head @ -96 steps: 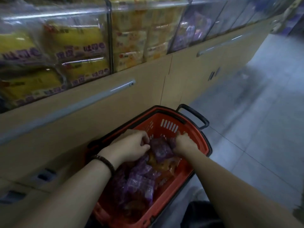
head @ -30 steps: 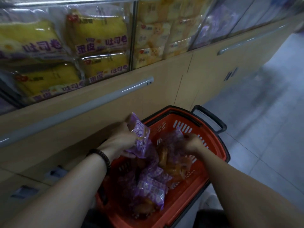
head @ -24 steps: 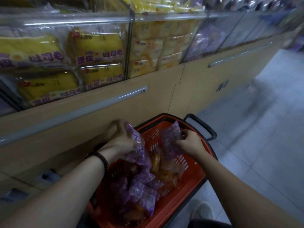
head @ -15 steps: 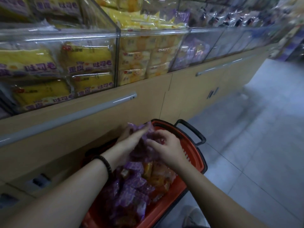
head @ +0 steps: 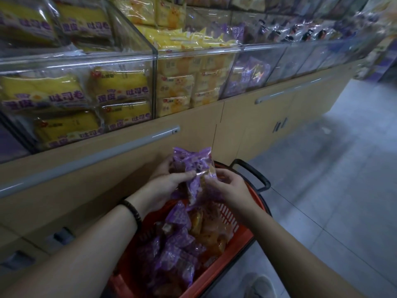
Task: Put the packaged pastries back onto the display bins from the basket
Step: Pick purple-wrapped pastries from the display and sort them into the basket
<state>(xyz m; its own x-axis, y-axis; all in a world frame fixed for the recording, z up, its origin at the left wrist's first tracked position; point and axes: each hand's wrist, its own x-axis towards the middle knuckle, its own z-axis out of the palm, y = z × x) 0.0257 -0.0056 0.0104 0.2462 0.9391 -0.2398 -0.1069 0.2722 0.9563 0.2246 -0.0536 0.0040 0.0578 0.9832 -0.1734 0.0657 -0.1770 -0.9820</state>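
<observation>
A red shopping basket (head: 240,239) stands on the floor below me, holding several purple-wrapped pastry packets (head: 174,252). Above its far end, my left hand (head: 165,186) grips a bunch of purple packets (head: 193,166) from the left, thumb across their front. My right hand (head: 227,188) pinches the lower right of the same bunch with curled fingers. Clear display bins (head: 193,54) run along the counter above; one further right holds purple packets (head: 251,74).
Yellow bread packs (head: 120,91) fill the nearest bins on the left, paler yellow packs (head: 189,87) the middle one. A tan cabinet front with a long metal handle (head: 103,151) stands between basket and bins. Grey tiled floor (head: 333,190) lies to the right. The basket's black handle (head: 253,175) sticks up.
Both hands have lifted purple packets out of the basket and brought them together, higher than before. The camera has tilted up, showing more of the bins.
</observation>
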